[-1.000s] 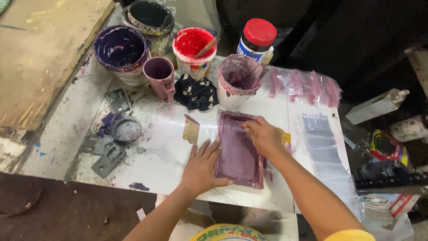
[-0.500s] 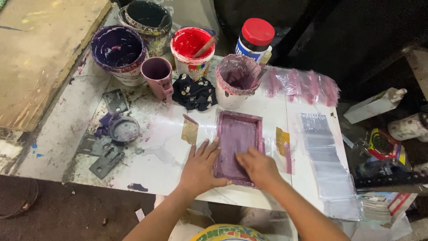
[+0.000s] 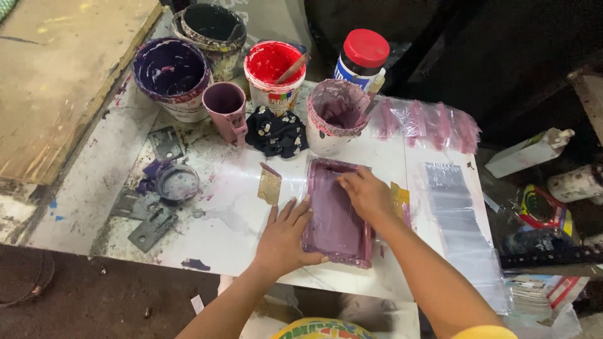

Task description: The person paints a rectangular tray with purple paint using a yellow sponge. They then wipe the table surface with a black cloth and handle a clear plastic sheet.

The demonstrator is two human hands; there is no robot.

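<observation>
A small rectangular printing frame [image 3: 333, 220], smeared with purple ink, lies flat on the white table [image 3: 232, 220] near its front edge. My left hand [image 3: 286, 238] presses on the frame's left side, fingers spread and thumb on its lower corner. My right hand [image 3: 367, 194] rests on the upper part of the frame's screen with its fingers curled down. Whatever is under those fingers is hidden. A yellowish strip [image 3: 399, 193] shows just right of that hand.
Behind the frame stand a purple-stained tub [image 3: 336, 113], a red paint tub [image 3: 271, 66], a pink mug [image 3: 226, 103], a purple bucket [image 3: 171, 72] and a red-lidded jar [image 3: 363, 56]. Clear plastic bags [image 3: 455, 213] lie to the right. Metal plates [image 3: 151, 229] lie left.
My right hand slid down the screen toward me, then back up to the frame's far end. My left hand stayed on the frame's left side.
</observation>
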